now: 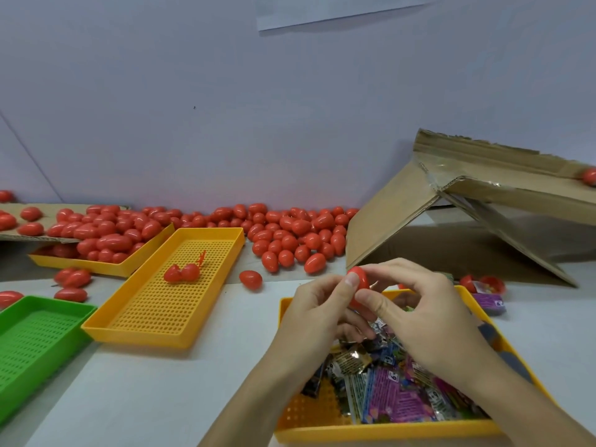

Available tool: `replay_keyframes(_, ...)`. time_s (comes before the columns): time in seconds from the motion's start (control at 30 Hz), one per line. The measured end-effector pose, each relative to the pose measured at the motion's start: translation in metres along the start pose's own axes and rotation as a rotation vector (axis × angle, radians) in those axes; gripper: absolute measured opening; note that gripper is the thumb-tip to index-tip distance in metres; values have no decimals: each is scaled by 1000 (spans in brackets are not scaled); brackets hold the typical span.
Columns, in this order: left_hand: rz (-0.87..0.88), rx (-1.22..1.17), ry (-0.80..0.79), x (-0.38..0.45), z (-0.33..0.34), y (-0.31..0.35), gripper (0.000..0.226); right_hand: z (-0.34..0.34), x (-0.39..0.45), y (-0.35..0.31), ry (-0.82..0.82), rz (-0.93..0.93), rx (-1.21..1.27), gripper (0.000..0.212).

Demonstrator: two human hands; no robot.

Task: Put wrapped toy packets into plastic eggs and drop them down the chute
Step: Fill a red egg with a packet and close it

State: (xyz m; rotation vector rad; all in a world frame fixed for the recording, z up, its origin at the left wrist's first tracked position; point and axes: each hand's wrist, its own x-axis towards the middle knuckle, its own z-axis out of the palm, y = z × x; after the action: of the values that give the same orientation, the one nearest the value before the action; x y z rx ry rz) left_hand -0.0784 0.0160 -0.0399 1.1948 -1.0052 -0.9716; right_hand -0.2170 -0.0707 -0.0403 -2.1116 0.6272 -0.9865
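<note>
Closing red egg [360, 282], left hand [317, 309] and right hand [416, 309] both pinching it; one egg on chute [516, 185]; packets [403, 385] plentiful, loose egg pile [290, 233] remaining.

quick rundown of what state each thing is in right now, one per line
held egg: closed, pinched between left hand and right hand
packet tray: holding many wrapped packets
middle yellow tray: holds one opened egg
green tray: nothing visible inside
cardboard chute: one egg at its right edge
</note>
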Motion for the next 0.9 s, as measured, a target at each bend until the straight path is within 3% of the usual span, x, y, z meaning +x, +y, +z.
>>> replay_keyframes(0.27,0,-17,-10,-1,0,-1,31,1,1,0,-24,-7,40,50)
replay_keyframes(0.4,15,-19,88,0,-2,-1,31,2,-1,0,15,-12,47,44)
replay_keyframes(0.6,90,143,239,-2,-1,2,32,3,-3,3,-51,-33,102,31)
replay_keyframes(0.7,183,376,299,-2,1,-1,25,2,-3,-1,-56,24,201,30)
replay_keyframes(0.8,233,522,262,-4,3,-2,29,2,-1,-1,-51,69,147,42)
replay_keyframes(0.9,203,466,189,-5,5,-1,37,-1,1,2,24,139,201,24)
